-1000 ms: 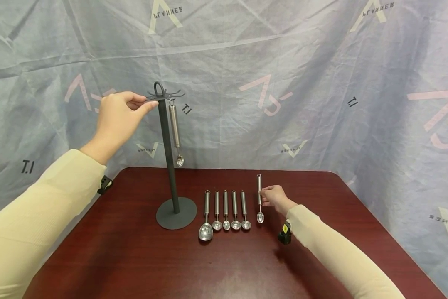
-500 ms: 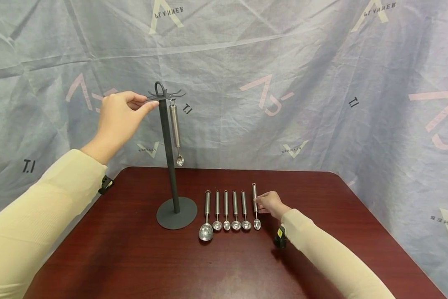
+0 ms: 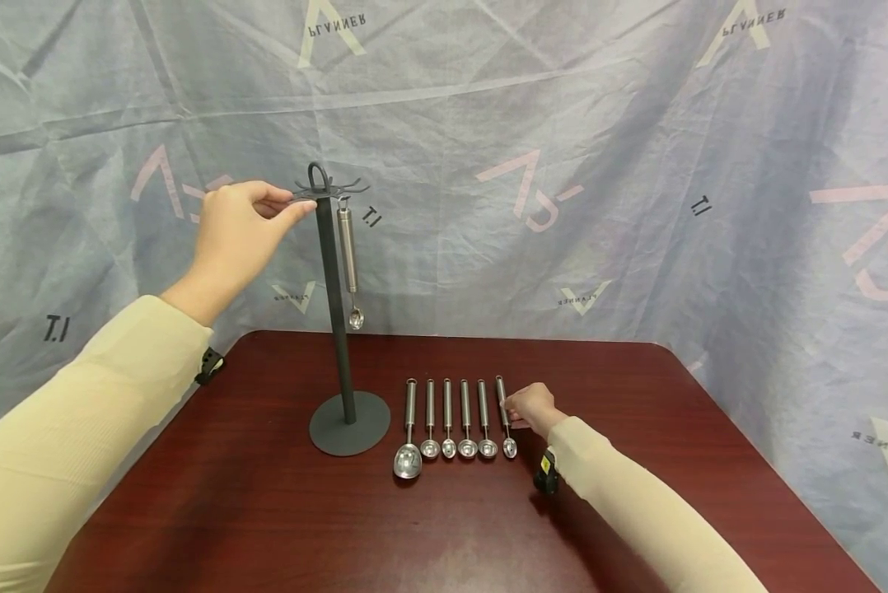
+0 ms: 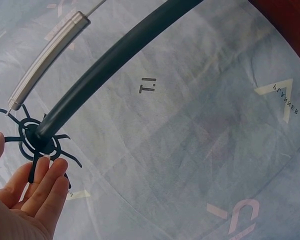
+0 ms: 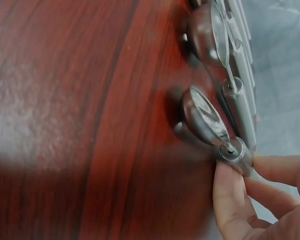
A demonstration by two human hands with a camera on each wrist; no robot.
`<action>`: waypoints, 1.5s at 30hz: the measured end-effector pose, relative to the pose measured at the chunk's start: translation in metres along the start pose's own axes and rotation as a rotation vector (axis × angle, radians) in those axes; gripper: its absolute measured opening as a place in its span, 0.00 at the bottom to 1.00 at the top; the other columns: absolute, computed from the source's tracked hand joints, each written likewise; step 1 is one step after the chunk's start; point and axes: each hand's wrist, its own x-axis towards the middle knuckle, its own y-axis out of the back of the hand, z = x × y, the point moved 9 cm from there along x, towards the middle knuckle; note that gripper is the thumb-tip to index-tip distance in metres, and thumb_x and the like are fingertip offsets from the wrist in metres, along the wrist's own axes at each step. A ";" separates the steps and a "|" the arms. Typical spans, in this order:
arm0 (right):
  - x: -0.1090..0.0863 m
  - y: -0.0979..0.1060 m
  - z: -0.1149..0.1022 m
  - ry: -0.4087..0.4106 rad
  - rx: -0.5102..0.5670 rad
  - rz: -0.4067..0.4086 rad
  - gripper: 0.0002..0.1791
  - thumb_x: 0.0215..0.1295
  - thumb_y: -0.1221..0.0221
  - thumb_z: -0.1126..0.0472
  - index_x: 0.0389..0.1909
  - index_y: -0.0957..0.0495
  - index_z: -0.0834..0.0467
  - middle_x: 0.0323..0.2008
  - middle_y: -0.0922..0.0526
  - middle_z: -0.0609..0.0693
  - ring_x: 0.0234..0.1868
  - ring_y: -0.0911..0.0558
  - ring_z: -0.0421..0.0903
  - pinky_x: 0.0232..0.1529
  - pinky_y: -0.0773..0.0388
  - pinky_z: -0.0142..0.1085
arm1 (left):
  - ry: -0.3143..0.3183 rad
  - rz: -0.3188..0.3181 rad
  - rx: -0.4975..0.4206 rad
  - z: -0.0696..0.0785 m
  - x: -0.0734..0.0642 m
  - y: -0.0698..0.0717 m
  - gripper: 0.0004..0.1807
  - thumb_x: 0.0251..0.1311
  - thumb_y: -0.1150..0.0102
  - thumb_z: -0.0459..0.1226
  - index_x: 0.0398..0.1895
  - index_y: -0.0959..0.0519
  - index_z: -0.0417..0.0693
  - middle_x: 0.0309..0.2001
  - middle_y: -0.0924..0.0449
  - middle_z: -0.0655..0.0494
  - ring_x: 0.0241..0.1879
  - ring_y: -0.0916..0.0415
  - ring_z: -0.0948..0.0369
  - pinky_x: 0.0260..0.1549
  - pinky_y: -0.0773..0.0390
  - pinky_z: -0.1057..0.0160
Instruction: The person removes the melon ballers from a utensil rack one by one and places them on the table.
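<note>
My left hand [image 3: 229, 239] reaches to the top of a dark metal hook stand [image 3: 336, 313], its thumb and fingers holding the ring of hooks [image 4: 40, 137]. From a hook on the far side hangs a small steel scoop [image 3: 348, 251], bowl downward. At the right end of a row on the table, my right hand [image 3: 535, 408] pinches another small steel scoop by its handle. That scoop's oval bowl [image 5: 205, 117] lies close over the wood in the right wrist view. To its left several steel scoops [image 3: 465, 416] lie side by side, handles pointing away.
A larger scoop [image 3: 408, 461] ends the row on the left, beside the round base [image 3: 329, 432] of the stand. The dark red tabletop [image 3: 444, 535] runs back to a grey printed cloth [image 3: 444, 272] hanging behind it.
My right hand has brought its scoop leftward and down, beside the others in the row. The left hand keeps its hold on the stand; the hanging scoop has stayed put.
</note>
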 end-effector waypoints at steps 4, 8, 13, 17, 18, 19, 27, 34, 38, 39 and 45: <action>0.002 -0.001 0.001 -0.026 -0.028 0.032 0.10 0.58 0.36 0.69 0.39 0.18 0.71 0.22 0.23 0.53 0.20 0.22 0.40 0.30 0.15 0.39 | 0.000 -0.002 -0.002 0.001 0.000 0.000 0.29 0.60 0.40 0.58 0.50 0.17 0.43 0.45 0.15 0.41 0.44 0.19 0.50 0.42 0.28 0.57; 0.006 -0.002 0.004 -0.042 -0.044 0.037 0.12 0.57 0.34 0.68 0.40 0.19 0.71 0.22 0.24 0.53 0.20 0.22 0.42 0.30 0.16 0.40 | 0.001 -0.008 -0.004 0.001 -0.001 0.000 0.29 0.60 0.41 0.57 0.51 0.17 0.42 0.46 0.15 0.41 0.45 0.19 0.50 0.44 0.27 0.53; 0.009 -0.002 0.007 -0.051 -0.034 0.042 0.13 0.56 0.34 0.68 0.41 0.19 0.71 0.20 0.24 0.52 0.19 0.22 0.42 0.27 0.16 0.39 | 0.000 -0.002 -0.004 0.001 -0.001 0.000 0.29 0.60 0.40 0.57 0.50 0.17 0.42 0.46 0.15 0.42 0.45 0.19 0.50 0.42 0.28 0.56; 0.007 -0.001 0.006 -0.064 -0.020 0.050 0.14 0.55 0.33 0.69 0.41 0.20 0.71 0.18 0.24 0.52 0.18 0.22 0.42 0.25 0.17 0.38 | -0.008 0.006 0.000 0.002 -0.001 0.001 0.29 0.60 0.40 0.57 0.50 0.17 0.42 0.45 0.15 0.42 0.44 0.19 0.50 0.43 0.28 0.56; 0.006 -0.001 0.007 -0.065 -0.020 0.051 0.14 0.55 0.33 0.68 0.41 0.20 0.71 0.17 0.24 0.51 0.17 0.22 0.42 0.25 0.17 0.38 | -0.010 0.008 0.000 0.002 -0.001 0.001 0.28 0.60 0.40 0.57 0.50 0.17 0.42 0.45 0.15 0.42 0.44 0.19 0.50 0.43 0.28 0.57; 0.006 -0.001 0.006 -0.066 -0.018 0.051 0.14 0.55 0.33 0.68 0.41 0.19 0.71 0.17 0.24 0.51 0.18 0.22 0.42 0.25 0.17 0.37 | -0.012 0.009 -0.001 0.002 -0.001 0.001 0.28 0.60 0.40 0.57 0.50 0.17 0.42 0.45 0.15 0.42 0.44 0.19 0.50 0.43 0.28 0.57; 0.004 0.000 0.005 -0.058 -0.010 0.050 0.13 0.56 0.33 0.67 0.41 0.18 0.70 0.20 0.23 0.52 0.19 0.22 0.42 0.28 0.16 0.38 | -0.005 0.010 -0.006 0.001 0.000 0.001 0.28 0.59 0.39 0.57 0.50 0.17 0.43 0.45 0.15 0.43 0.41 0.19 0.56 0.42 0.29 0.59; 0.005 -0.001 0.008 -0.072 -0.001 0.053 0.13 0.56 0.33 0.67 0.41 0.18 0.70 0.24 0.24 0.53 0.20 0.22 0.42 0.30 0.15 0.39 | -0.005 0.008 0.005 0.000 -0.001 0.001 0.28 0.59 0.39 0.57 0.49 0.17 0.43 0.44 0.14 0.43 0.39 0.19 0.59 0.40 0.28 0.60; 0.004 0.000 0.008 -0.073 -0.004 0.057 0.14 0.57 0.33 0.67 0.42 0.18 0.71 0.25 0.24 0.54 0.21 0.21 0.42 0.31 0.15 0.39 | -0.002 0.008 0.004 0.000 -0.001 0.001 0.28 0.59 0.40 0.57 0.50 0.17 0.43 0.45 0.14 0.43 0.41 0.19 0.56 0.38 0.29 0.63; 0.003 0.000 0.007 -0.073 -0.004 0.057 0.14 0.57 0.33 0.67 0.42 0.18 0.71 0.26 0.24 0.55 0.21 0.21 0.42 0.32 0.15 0.39 | -0.002 0.008 0.003 0.000 -0.001 0.001 0.29 0.59 0.40 0.57 0.50 0.17 0.44 0.45 0.15 0.43 0.42 0.19 0.56 0.38 0.29 0.63; -0.001 0.003 0.005 -0.077 0.004 0.055 0.16 0.57 0.33 0.67 0.44 0.20 0.72 0.28 0.21 0.57 0.22 0.20 0.43 0.32 0.15 0.39 | -0.002 0.007 0.002 0.001 -0.001 0.000 0.29 0.59 0.40 0.57 0.50 0.17 0.44 0.45 0.15 0.43 0.43 0.19 0.52 0.37 0.29 0.65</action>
